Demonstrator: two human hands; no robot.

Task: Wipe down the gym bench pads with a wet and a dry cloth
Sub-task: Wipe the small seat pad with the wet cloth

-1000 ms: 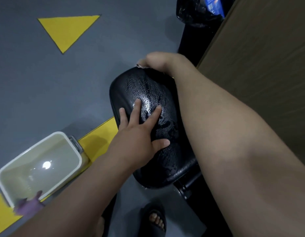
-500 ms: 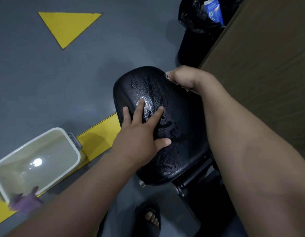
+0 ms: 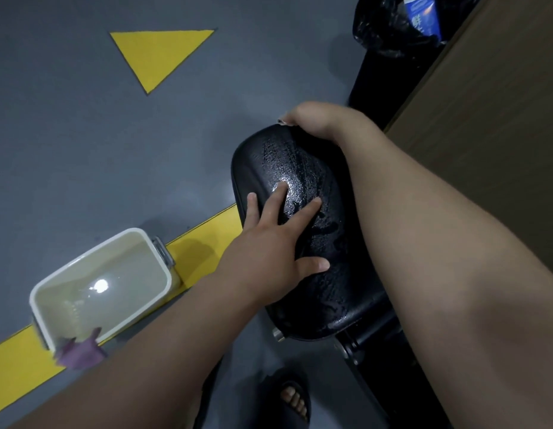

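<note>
A black oval bench pad glistens with water streaks. My left hand lies flat on its middle with fingers spread and straight. My right hand is at the pad's far edge, fingers curled round a cloth of which only a small pale corner shows past the knuckles. My right forearm crosses over the pad's right side and hides it. A purple cloth hangs over the near rim of a white tub.
The white rectangular tub holds water and stands on the grey floor by a yellow stripe. A black bin with a bag stands at the far right beside a wooden panel. A sandalled foot is below the pad.
My right hand with the cloth swept from the pad's far tip to its right side, then back to the far tip. My left hand stayed pressed on the pad.
</note>
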